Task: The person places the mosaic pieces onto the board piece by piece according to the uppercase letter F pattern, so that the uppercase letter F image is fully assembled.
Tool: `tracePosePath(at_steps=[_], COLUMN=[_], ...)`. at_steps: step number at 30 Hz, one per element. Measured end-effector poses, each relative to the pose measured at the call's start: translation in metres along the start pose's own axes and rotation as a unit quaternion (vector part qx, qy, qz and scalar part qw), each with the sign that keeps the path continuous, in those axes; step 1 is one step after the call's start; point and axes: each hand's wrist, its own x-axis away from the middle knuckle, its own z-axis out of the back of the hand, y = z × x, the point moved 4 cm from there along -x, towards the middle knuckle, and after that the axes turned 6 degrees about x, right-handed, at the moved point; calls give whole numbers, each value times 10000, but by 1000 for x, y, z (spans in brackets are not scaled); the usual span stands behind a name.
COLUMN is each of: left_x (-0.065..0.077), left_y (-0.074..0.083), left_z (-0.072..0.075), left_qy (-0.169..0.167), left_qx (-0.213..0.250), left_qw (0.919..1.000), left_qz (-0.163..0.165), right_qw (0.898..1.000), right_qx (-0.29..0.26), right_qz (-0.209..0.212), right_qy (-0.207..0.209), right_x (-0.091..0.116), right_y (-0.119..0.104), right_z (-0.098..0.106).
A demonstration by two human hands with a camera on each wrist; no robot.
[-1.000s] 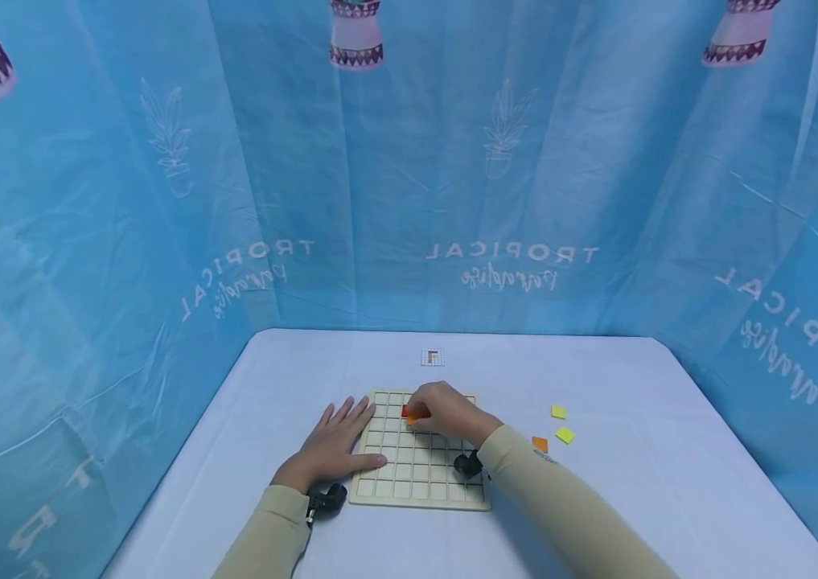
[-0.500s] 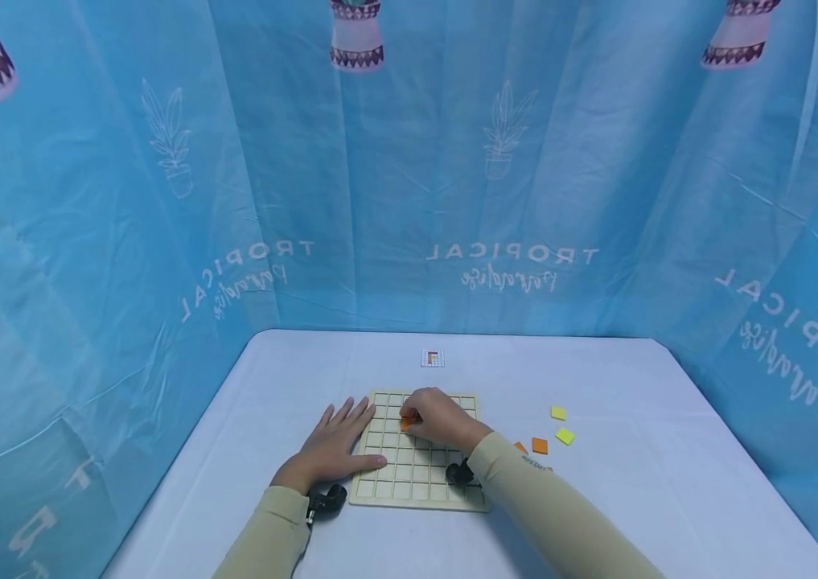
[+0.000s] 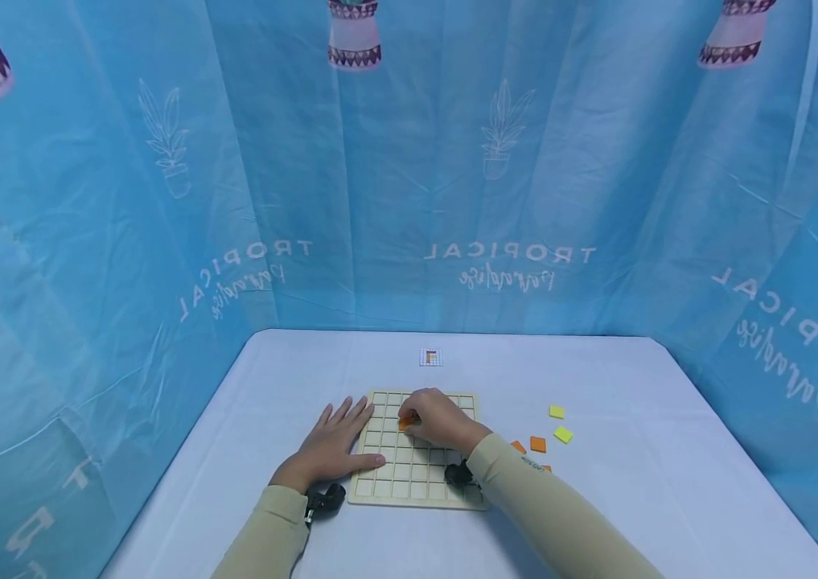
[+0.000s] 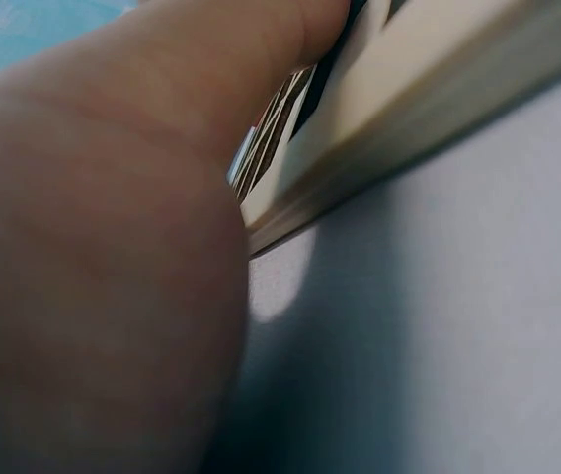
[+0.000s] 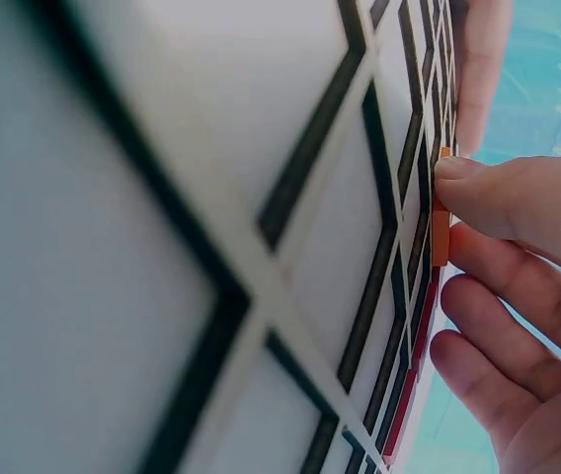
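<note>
Gridded pale board point(image 3: 419, 489), flat on white table point(image 3: 640, 450). At board's 9 o'clock edge: left hand point(image 3: 331, 447), palm down, fingers straight and spread, thumb stretched towards 3 o'clock, over the rim. Above board's upper half, reaching in from 4 o'clock: right hand point(image 3: 441, 420), thumb and forefinger pinching orange tile point(image 5: 440, 239), remaining fingers bent. Orange tile near board's 11 o'clock, down at the grid. One orange piece or two at that spot: cannot tell, fingers in the way. From there, in right wrist view, between 6 and 7 o'clock: red tiles point(image 5: 399, 415) in a row along the grid. On table, off board's 3 o'clock: loose orange tiles point(image 3: 538, 444), some partly behind right sleeve point(image 3: 535, 486); just beyond, towards 2 o'clock, two yellow tiles point(image 3: 563, 434), near each other, apart. At 12 o'clock, apart from board: small card point(image 3: 431, 357) printed with coloured grid. Black cameras point(image 3: 330, 498) strapped at both wrists. Farther back, at 12 o'clock: blue curtain point(image 3: 409, 193) with reversed TROPICAL lettering.
</note>
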Motion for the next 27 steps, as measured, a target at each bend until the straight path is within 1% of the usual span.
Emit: tracePosePath(at_steps=[5, 9, 13, 16, 18, 22, 27], left_x=[0, -1, -1, -1, -2, -2, -2], left_y=[0, 0, 0, 1, 1, 1, 0], left_z=[1, 0, -1, -1, -1, -1, -2], left_qy=[25, 7, -11, -4, 5, 47, 63], left_qx=[-3, -35, -48, -31, -7, 39, 50], left_qw=[10000, 10000, 10000, 10000, 10000, 10000, 10000], left_qz=[1, -8, 22, 38, 44, 28, 23], right_qw=[10000, 9998, 9980, 9953, 9943, 9922, 9881], right_qx=[-88, -189, -488, -614, -572, -561, -577], right_qz=[-28, -59, -389, -745, -882, -1056, -1324], right_qy=[28, 84, 93, 92, 148, 349, 526], right_x=[-1, 1, 8, 16, 21, 36, 59], right_y=[0, 3, 11, 22, 31, 50, 74], right_z=[0, 2, 8, 15, 21, 33, 50])
